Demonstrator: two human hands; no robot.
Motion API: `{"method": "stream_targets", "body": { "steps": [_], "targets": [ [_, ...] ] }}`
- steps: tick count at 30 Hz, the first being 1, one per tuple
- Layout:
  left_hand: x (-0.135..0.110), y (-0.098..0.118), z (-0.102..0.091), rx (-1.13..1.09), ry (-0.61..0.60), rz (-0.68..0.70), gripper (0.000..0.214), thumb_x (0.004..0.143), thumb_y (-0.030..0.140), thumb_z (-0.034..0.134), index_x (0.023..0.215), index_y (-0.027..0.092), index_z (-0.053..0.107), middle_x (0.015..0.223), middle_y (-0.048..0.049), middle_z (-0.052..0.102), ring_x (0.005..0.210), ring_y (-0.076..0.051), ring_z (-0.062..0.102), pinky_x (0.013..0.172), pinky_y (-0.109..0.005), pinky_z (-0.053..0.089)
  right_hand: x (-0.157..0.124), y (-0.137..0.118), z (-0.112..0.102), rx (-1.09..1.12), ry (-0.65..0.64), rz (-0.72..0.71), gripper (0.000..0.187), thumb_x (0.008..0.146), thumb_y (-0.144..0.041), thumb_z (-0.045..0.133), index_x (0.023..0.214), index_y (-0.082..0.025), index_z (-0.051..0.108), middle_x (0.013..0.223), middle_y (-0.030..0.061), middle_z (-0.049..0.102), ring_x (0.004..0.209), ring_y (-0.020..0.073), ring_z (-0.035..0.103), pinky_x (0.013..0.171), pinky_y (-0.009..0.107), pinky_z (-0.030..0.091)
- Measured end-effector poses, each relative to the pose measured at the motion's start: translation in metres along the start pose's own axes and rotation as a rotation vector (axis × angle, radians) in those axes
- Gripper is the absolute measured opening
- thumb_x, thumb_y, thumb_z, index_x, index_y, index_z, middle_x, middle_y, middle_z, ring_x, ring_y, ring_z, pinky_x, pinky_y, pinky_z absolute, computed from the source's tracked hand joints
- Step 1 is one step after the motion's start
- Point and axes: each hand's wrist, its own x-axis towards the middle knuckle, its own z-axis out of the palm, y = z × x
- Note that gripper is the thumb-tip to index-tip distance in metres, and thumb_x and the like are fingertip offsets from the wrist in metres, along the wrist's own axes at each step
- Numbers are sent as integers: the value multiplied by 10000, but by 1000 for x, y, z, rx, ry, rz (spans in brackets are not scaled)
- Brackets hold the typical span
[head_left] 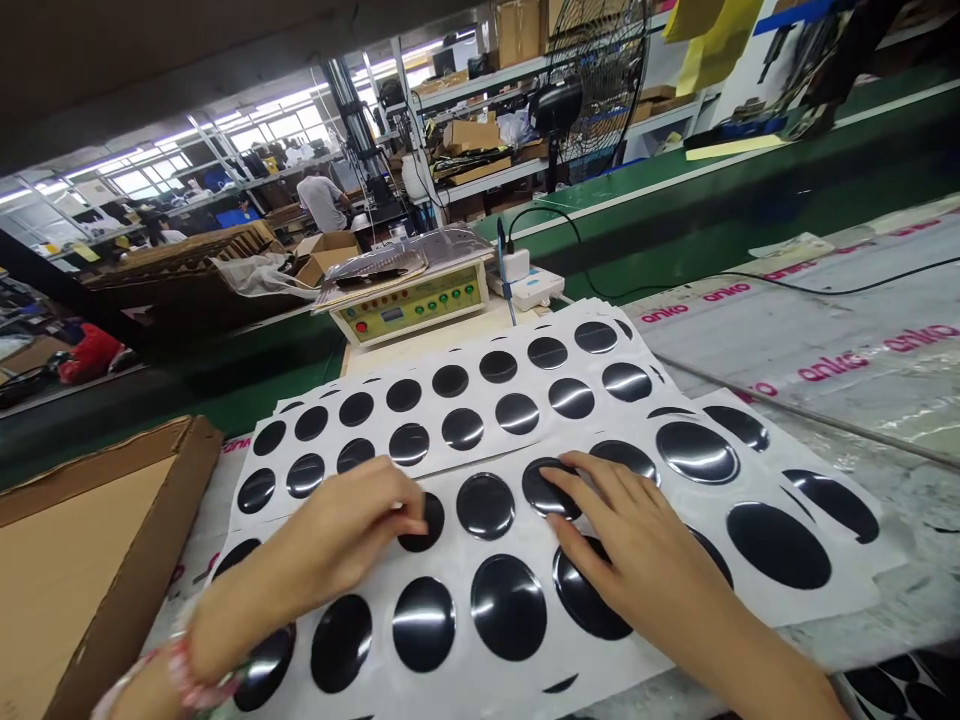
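Note:
White sheets (pixel 442 470) with rows of glossy black round stickers (pixel 508 607) lie overlapping on the table. My left hand (pixel 352 520), with a beaded bracelet at its wrist, is over the left part of the front sheet. Its thumb and fingers are pinched together beside a black sticker (pixel 429 525), which they partly cover; anything between the fingertips is hidden. My right hand (pixel 630 540) rests farther right with fingers apart. Its index finger and thumb lie at a black sticker (pixel 546 488), and the hand hides parts of neighbouring stickers.
An open cardboard box (pixel 142 560) stands at the left. Behind the sheets is a control box (pixel 412 300) with buttons, beside a white power strip (pixel 536 287). A black cable (pixel 847 290) crosses the plastic-covered table. A fan (pixel 596 90) and a seated person (pixel 322 203) are farther back.

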Motion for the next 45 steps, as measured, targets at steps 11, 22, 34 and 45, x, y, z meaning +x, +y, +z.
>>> {"method": "stream_targets", "body": {
  "steps": [11,22,34,45],
  "targets": [
    [58,6,44,212,-111,103,277,982,228,442,1242,251,536,1260,-86,514,997,-238,523,675,-315,487,0,2,0,-44,7,-36,325,987,-293,353,1222,-165,537,1208,92,531,1068,270,500,843,443,447],
    [-18,-25,-20,-761,320,-245,191,932,368,581,807,227,547,775,4,625,1087,-212,589,567,-157,478,0,-1,0,-36,7,-5,319,989,-275,344,1214,-166,542,1212,91,526,1073,268,489,862,438,421],
    [29,53,51,99,-313,-12,405,963,179,459,1328,343,396,1228,-7,513,668,-117,543,588,-267,433,-3,2,-2,-36,37,-61,336,1029,-293,295,1212,-136,529,1205,103,514,1074,260,472,864,408,375],
    [49,47,60,360,-410,268,165,849,13,504,916,164,505,883,2,551,663,-164,487,494,-309,338,-7,-1,-2,18,-13,19,288,1000,-284,358,1231,-181,496,1240,75,487,1112,245,451,899,415,362]
  ]
}}
